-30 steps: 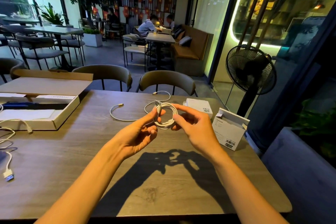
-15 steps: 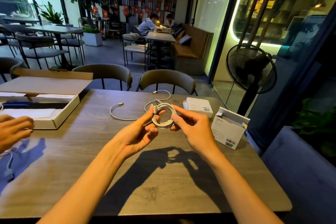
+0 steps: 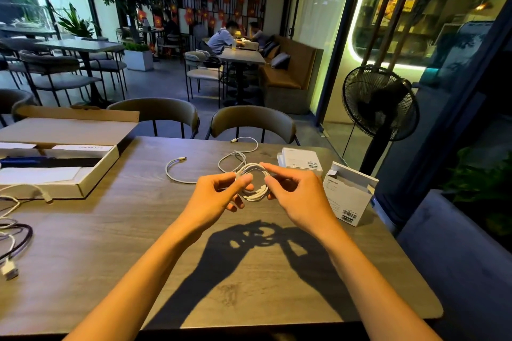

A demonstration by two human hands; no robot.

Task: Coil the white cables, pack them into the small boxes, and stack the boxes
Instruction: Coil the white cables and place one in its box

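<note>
A coiled white cable (image 3: pixel 256 191) hangs above the middle of the wooden table (image 3: pixel 110 243), pinched from both sides. My left hand (image 3: pixel 213 202) grips its left edge and my right hand (image 3: pixel 299 199) grips its right edge. Behind the hands a second white cable (image 3: pixel 177 174) lies loose on the table, one plug pointing left and another near the far edge. At the right stands a small white box (image 3: pixel 346 196) with its lid flaps open. A closed small white box (image 3: pixel 300 159) lies flat just behind it.
A large flat cardboard box (image 3: pixel 91 180) with its lid raised sits at the left. Several more cables (image 3: pixel 11 230) trail at the left table edge. Two chairs (image 3: pixel 249 122) stand across the table, and a black fan (image 3: pixel 379 102) is at the right.
The coil has been drawn smaller and tighter between my hands. Another person's hand showed at the left edge half a second ago and is gone now.
</note>
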